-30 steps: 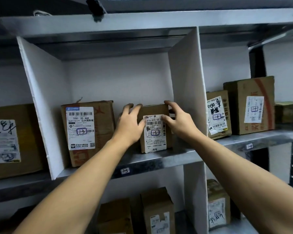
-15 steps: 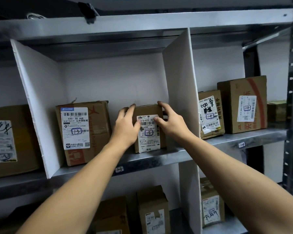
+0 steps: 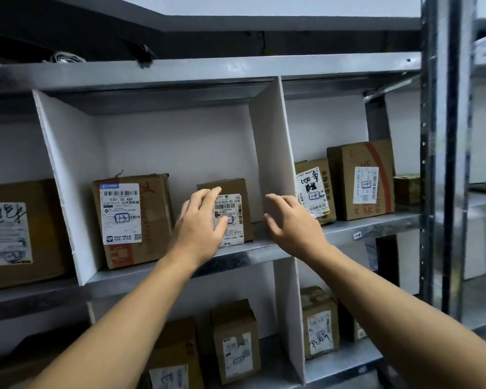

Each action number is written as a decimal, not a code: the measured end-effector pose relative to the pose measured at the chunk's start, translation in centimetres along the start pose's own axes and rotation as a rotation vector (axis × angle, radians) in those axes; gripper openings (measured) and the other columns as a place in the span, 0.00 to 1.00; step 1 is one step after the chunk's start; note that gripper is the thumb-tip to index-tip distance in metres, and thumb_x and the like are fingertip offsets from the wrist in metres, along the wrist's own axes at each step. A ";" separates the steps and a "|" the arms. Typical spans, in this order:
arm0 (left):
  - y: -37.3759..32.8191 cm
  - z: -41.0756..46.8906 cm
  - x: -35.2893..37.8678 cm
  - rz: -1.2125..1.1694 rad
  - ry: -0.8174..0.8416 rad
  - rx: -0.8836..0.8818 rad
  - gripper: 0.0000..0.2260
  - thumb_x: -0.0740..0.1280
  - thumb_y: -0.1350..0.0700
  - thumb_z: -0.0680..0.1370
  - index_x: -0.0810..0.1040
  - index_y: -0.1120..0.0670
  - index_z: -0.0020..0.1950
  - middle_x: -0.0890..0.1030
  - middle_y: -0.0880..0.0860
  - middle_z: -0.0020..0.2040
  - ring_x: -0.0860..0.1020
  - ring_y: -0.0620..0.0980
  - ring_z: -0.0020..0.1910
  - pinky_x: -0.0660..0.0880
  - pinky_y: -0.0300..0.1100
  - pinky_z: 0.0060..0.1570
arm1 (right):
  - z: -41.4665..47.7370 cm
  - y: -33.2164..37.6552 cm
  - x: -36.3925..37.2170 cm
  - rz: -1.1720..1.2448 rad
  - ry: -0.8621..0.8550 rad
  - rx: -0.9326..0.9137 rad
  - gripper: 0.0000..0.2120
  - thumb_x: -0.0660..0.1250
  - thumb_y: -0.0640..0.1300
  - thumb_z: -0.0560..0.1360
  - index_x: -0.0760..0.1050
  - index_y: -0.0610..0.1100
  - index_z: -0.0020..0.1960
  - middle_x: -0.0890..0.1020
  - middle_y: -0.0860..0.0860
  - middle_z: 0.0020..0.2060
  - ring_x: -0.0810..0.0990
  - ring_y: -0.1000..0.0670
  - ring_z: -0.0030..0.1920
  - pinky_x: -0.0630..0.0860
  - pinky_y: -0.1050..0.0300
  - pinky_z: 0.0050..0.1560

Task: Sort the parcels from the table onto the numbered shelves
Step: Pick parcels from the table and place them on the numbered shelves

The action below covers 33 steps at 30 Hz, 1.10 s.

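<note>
The small parcel (image 3: 237, 209) stands label-out on the shelf (image 3: 250, 256) beside the larger 1-3 box (image 3: 129, 217), apparently its matching bay, with the left hand (image 3: 201, 220) and right hand (image 3: 291, 223) both spread, gripping nothing.

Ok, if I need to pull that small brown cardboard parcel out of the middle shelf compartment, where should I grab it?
Probably by its two side faces, coming straight in from the open front. The small brown cardboard parcel stands upright, with gaps toward the larger brown cardboard box and the white divider.
</note>
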<state>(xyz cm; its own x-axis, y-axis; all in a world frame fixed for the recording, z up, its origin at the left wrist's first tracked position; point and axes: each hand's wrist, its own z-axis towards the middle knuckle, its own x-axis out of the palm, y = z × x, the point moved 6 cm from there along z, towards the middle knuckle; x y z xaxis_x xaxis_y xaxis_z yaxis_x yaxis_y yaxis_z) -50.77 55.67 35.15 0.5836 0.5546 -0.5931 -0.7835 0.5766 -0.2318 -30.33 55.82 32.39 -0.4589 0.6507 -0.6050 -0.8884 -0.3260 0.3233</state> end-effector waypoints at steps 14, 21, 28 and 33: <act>-10.9 -4.6 7.0 -0.076 0.160 0.067 0.24 0.64 0.49 0.79 0.65 0.49 0.74 0.67 0.48 0.72 0.64 0.49 0.71 0.65 0.50 0.70 | -8.9 -11.8 -8.4 -0.225 0.172 0.199 0.24 0.62 0.55 0.81 0.65 0.51 0.75 0.71 0.46 0.70 0.72 0.42 0.67 0.74 0.42 0.63; -16.2 0.6 10.9 -0.092 0.138 0.141 0.25 0.65 0.50 0.78 0.65 0.50 0.74 0.67 0.49 0.71 0.64 0.50 0.70 0.65 0.51 0.70 | -5.3 -17.4 -11.9 -0.146 0.079 0.230 0.26 0.63 0.53 0.81 0.63 0.51 0.77 0.68 0.47 0.73 0.71 0.45 0.70 0.72 0.46 0.67; -20.6 9.8 16.1 -0.064 0.114 0.180 0.25 0.64 0.51 0.79 0.64 0.50 0.75 0.66 0.50 0.73 0.63 0.52 0.71 0.64 0.51 0.71 | 1.9 -24.6 -14.9 -0.069 -0.042 0.193 0.26 0.65 0.52 0.80 0.65 0.49 0.76 0.70 0.46 0.71 0.71 0.44 0.69 0.69 0.48 0.67; -22.6 16.0 18.4 -0.001 0.061 0.158 0.26 0.64 0.50 0.79 0.62 0.50 0.76 0.65 0.51 0.73 0.64 0.53 0.71 0.65 0.51 0.69 | 7.5 -28.5 -14.7 0.042 -0.063 0.201 0.27 0.65 0.51 0.80 0.62 0.51 0.77 0.69 0.43 0.71 0.71 0.42 0.70 0.68 0.46 0.70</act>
<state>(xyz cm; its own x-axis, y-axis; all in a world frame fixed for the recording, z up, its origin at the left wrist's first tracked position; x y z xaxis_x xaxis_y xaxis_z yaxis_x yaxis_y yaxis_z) -18.91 62.49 41.81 0.5665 0.5194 -0.6398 -0.7368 0.6670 -0.1108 1.84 60.65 37.49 -0.4883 0.6833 -0.5429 -0.8449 -0.2146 0.4900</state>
